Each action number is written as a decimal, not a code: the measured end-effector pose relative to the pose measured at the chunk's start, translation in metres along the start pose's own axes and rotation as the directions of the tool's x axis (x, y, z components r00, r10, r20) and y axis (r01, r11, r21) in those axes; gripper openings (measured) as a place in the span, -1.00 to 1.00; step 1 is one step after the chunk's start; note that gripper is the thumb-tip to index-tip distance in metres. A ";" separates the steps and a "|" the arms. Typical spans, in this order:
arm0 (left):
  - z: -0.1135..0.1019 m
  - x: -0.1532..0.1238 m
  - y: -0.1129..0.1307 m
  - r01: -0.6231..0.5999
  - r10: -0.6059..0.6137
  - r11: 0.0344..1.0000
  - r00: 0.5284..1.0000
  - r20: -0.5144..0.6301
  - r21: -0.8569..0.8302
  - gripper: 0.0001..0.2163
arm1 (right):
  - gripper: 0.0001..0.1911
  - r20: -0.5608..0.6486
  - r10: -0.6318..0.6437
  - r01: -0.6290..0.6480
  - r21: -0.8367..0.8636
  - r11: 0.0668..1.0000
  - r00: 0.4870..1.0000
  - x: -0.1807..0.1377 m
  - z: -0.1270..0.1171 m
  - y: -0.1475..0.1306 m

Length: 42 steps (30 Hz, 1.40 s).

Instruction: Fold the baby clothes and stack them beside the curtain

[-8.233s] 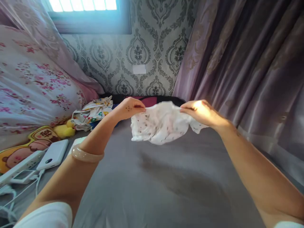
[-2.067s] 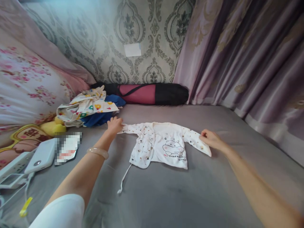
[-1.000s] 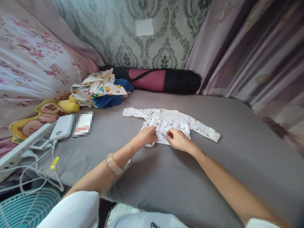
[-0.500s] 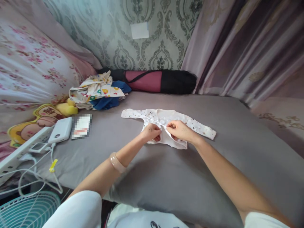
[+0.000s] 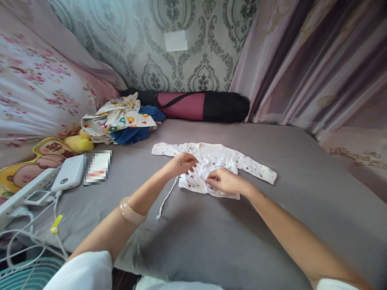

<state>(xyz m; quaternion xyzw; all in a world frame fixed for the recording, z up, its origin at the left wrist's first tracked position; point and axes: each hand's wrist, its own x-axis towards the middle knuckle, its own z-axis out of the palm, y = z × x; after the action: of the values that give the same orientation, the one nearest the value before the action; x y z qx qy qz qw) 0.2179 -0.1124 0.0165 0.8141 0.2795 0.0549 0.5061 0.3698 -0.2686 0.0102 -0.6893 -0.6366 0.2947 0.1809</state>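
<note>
A white baby shirt (image 5: 199, 185) with small dark specks lies on the bed, its long sleeves stretched to both sides. A white tie string (image 5: 167, 197) trails from its left edge onto the sheet. Above the left part of the chest is my left hand (image 5: 184, 163), its fingers bent and somewhat apart, with nothing visible in them. My right hand (image 5: 225, 180) rests low on the front panel, thumb and fingers closed together on the cloth. Part of a printed drawing shows beside that hand; the rest is covered.
Grey sheet (image 5: 272, 241) surrounds the shirt. Crumpled clothes (image 5: 121, 121) and a maroon-black bag (image 5: 184, 105) lie along the back. On the left are a power bank (image 5: 69, 171), a pixelated card (image 5: 98, 167), a power strip (image 5: 39, 187), and loose cables. A turquoise fan (image 5: 30, 274) stands below.
The front panel that both hands held up is now laid flat over the shirt. My left hand has come off it to the left, my right hand has moved lower, and a string has appeared.
</note>
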 end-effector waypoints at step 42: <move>-0.017 0.127 0.008 -0.486 0.298 0.682 0.867 0.399 0.546 -0.81 | -0.77 -0.269 0.044 -0.037 0.029 0.999 0.962 0.074 -0.044 0.044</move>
<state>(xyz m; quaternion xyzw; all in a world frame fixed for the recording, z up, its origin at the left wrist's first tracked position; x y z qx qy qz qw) 0.3211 -0.0371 0.0071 0.9754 0.0245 -0.0488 0.2135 0.4329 -0.1960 0.0036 -0.7336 -0.5883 0.2095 0.2680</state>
